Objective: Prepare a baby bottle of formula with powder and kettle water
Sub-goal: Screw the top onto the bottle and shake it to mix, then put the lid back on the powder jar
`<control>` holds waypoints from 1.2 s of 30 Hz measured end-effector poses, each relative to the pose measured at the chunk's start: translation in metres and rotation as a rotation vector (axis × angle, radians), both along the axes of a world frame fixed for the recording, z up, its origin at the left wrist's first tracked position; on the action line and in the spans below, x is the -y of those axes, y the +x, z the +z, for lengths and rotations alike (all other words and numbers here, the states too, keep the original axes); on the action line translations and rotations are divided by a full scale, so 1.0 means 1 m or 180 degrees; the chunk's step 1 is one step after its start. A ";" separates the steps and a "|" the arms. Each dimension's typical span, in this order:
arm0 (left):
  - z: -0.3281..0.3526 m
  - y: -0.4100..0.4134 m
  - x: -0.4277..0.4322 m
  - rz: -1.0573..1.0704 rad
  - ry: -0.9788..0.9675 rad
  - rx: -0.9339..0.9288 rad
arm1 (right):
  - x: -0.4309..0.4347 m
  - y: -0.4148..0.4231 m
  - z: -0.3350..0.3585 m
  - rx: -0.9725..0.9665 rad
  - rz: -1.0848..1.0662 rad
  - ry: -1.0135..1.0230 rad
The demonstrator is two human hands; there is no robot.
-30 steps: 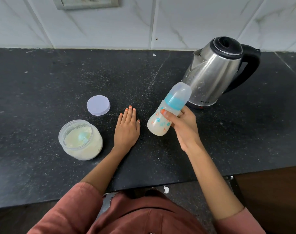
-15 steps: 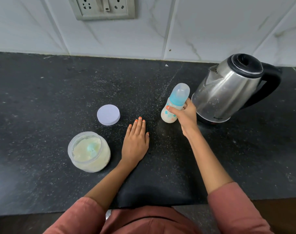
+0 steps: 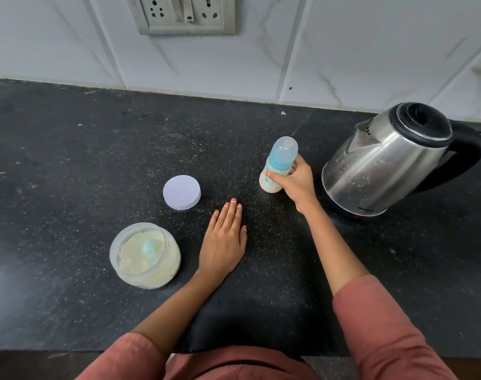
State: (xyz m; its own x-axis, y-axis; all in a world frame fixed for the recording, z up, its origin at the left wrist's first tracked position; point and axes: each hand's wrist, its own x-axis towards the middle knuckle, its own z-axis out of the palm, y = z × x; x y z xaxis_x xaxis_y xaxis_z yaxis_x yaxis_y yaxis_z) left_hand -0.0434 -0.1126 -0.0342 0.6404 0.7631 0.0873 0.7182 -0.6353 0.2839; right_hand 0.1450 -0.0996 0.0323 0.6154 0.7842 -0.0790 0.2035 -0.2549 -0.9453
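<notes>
Bottle (image 3: pixel 277 171): clear body, blue collar, domed cap on, milky liquid in the lower part; upright, gripped round its middle by the right hand (image 3: pixel 295 185), thumb across the front.
Kettle (image 3: pixel 384 165): steel, black lid shut; just right of the right knuckles.
Powder jar (image 3: pixel 144 256): open, pale powder and a blue scoop (image 3: pixel 150 250) inside; just left of the flat left hand (image 3: pixel 222 239).
Jar lid (image 3: pixel 181 192): white, lying flat; near the left fingertips, up-left.

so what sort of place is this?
Most likely a home kitchen: a dark stone counter runs along a tiled wall with a socket panel, and on it stand an electric kettle, an open jar of powder and a baby bottle.
</notes>
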 end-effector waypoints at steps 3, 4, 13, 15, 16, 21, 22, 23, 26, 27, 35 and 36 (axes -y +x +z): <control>0.000 0.000 0.000 0.0016 -0.0008 0.0000 | -0.001 -0.001 -0.001 0.0000 0.0017 -0.0010; 0.000 0.000 0.000 0.0023 -0.0012 0.0008 | -0.001 -0.001 -0.002 0.0007 0.0024 -0.0018; 0.000 0.000 0.000 -0.0006 -0.0168 0.0073 | 0.008 -0.001 -0.012 0.0013 0.0067 -0.0165; 0.002 -0.001 0.001 -0.0030 -0.0180 0.0122 | 0.014 -0.004 -0.015 0.0033 -0.0074 -0.0137; 0.003 -0.002 0.000 -0.0044 -0.0200 0.0132 | 0.017 -0.006 -0.016 0.0063 -0.0126 -0.0111; 0.009 -0.002 -0.008 -0.0081 -0.0760 0.0281 | 0.034 -0.017 -0.021 0.0172 -0.0380 -0.0071; 0.012 -0.002 -0.009 -0.0082 -0.0897 0.0332 | 0.037 -0.021 -0.022 0.0173 -0.0467 -0.0069; 0.016 -0.003 -0.009 -0.0067 -0.1020 0.0418 | 0.040 -0.025 -0.023 0.0163 -0.0535 -0.0071; 0.028 -0.007 -0.002 0.0004 -0.1308 0.0792 | 0.049 -0.044 -0.024 0.0161 -0.0549 -0.0097; 0.034 -0.008 0.001 -0.0006 -0.1333 0.0899 | 0.052 -0.050 -0.023 0.0171 -0.0526 -0.0090; 0.104 -0.041 0.007 -0.0258 -0.0845 0.1848 | 0.054 -0.104 -0.002 -0.0093 -0.0010 0.0176; 0.114 -0.049 0.005 -0.0249 -0.0761 0.1981 | 0.052 -0.110 0.003 -0.0102 0.0077 0.0227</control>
State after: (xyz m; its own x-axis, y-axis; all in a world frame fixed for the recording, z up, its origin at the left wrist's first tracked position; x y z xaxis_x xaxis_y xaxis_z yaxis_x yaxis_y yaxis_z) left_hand -0.0921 -0.1172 0.0794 0.5795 0.7606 0.2927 0.3294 -0.5470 0.7696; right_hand 0.0352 -0.1517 0.0357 0.5943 0.8031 -0.0419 0.1780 -0.1822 -0.9670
